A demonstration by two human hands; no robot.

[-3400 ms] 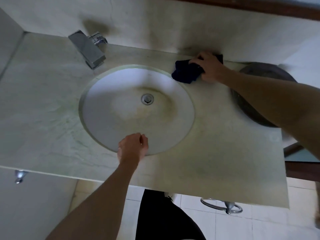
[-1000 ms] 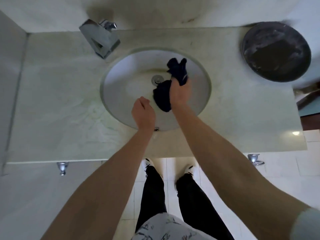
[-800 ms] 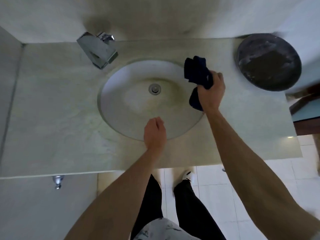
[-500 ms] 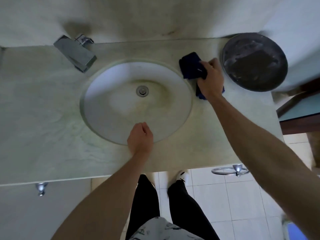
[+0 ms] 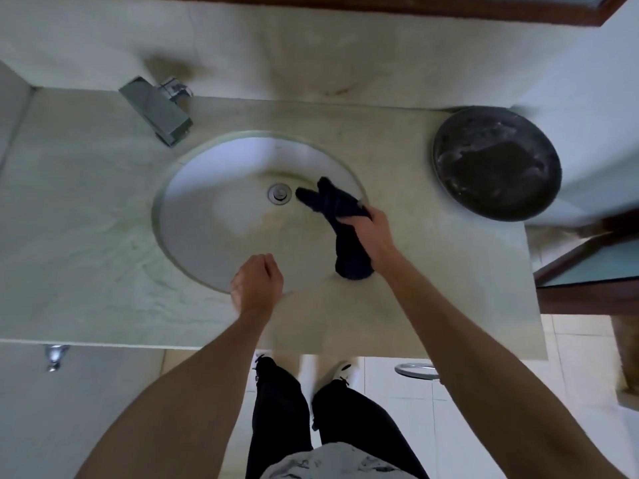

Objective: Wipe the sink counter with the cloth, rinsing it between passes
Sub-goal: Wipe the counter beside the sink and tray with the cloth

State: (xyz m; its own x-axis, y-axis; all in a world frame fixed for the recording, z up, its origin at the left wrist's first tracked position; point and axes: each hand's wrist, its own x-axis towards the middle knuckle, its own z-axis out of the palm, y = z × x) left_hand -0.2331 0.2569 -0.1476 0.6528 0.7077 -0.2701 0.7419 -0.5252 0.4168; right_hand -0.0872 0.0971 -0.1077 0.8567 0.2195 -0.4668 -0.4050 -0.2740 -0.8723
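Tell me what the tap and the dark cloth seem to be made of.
The boxy silver tap looks like polished chromed metal: flat faces with bright reflections. The dark navy cloth, gripped by the right hand, looks like soft fabric: it hangs limp and creased. Its exact fibre cannot be told.

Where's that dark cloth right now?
The cloth is gripped in the right hand, dangling over the right side of the sink basin, its tip near the drain.
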